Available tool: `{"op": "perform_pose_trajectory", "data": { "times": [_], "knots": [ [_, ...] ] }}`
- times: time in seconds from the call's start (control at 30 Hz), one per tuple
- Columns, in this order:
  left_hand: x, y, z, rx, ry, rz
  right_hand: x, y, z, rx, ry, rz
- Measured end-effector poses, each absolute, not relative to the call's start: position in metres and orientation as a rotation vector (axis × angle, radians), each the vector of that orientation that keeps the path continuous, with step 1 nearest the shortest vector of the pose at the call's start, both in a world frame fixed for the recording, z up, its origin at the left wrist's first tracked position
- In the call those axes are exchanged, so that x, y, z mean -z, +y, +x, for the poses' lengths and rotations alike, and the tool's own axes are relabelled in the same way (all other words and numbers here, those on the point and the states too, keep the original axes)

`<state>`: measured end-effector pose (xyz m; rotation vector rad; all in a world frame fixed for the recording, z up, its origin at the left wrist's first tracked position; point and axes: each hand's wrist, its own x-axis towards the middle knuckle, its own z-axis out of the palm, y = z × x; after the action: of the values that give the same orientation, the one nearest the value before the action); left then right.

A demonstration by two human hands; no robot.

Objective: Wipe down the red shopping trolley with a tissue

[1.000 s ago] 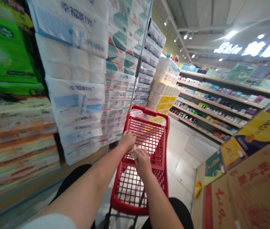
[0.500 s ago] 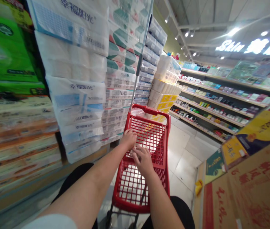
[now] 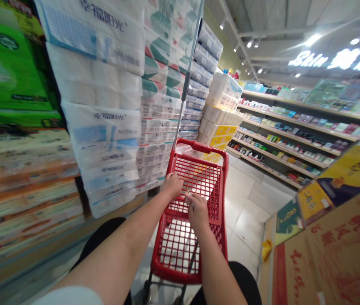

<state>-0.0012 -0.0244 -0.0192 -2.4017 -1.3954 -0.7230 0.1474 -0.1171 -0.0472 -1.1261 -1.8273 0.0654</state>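
Note:
A red plastic shopping trolley (image 3: 176, 277) with a mesh basket stands between my knees, and white floor shows through its grid. My left hand (image 3: 173, 185) lies over the left side of the upper grid, fingers stretched out and apart. To its right, above the middle of the grid, my right hand (image 3: 198, 209) is closed in a pinch. Something small and pale may be at its fingertips, too small to name. A long grey pole (image 3: 186, 84) rises from the trolley's far left corner.
Stacked toilet paper packs (image 3: 103, 123) stand close on the left, near green tissue packs (image 3: 8, 67). Cardboard cartons (image 3: 335, 250) line the right side. Tiled floor (image 3: 240, 203) runs ahead to shelves of small boxed goods (image 3: 294, 131).
My right hand has moved to the right, away from my left hand, and its fingers have drawn into a pinch. My left hand and the trolley stay almost in place.

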Motion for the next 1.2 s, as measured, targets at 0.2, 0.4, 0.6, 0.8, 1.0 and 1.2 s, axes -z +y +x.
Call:
{"op": "perform_pose_trajectory", "data": {
  "times": [0.2,0.4,0.6,0.8,1.0,1.2],
  "knots": [
    [0.022,-0.023,-0.001,0.747,-1.401,-2.411,0.046,-0.116,0.161,0.033,-1.829,-1.157],
    [0.023,-0.022,0.001,0.771,-1.407,-2.410,0.046,-0.112,0.180,0.147,-1.737,-1.290],
    [0.024,-0.022,0.002,0.797,-1.414,-2.407,0.047,-0.111,0.184,0.174,-1.610,-1.372],
    [0.019,-0.024,0.002,0.782,-1.417,-2.418,0.048,-0.111,0.181,0.116,-1.784,-1.270],
    [0.016,-0.024,0.005,0.749,-1.437,-2.434,0.049,-0.109,0.173,0.135,-1.581,-1.416],
    [0.011,-0.026,0.025,0.676,-1.699,-2.281,0.047,-0.114,0.173,0.091,-1.747,-1.320]
  ]
}}
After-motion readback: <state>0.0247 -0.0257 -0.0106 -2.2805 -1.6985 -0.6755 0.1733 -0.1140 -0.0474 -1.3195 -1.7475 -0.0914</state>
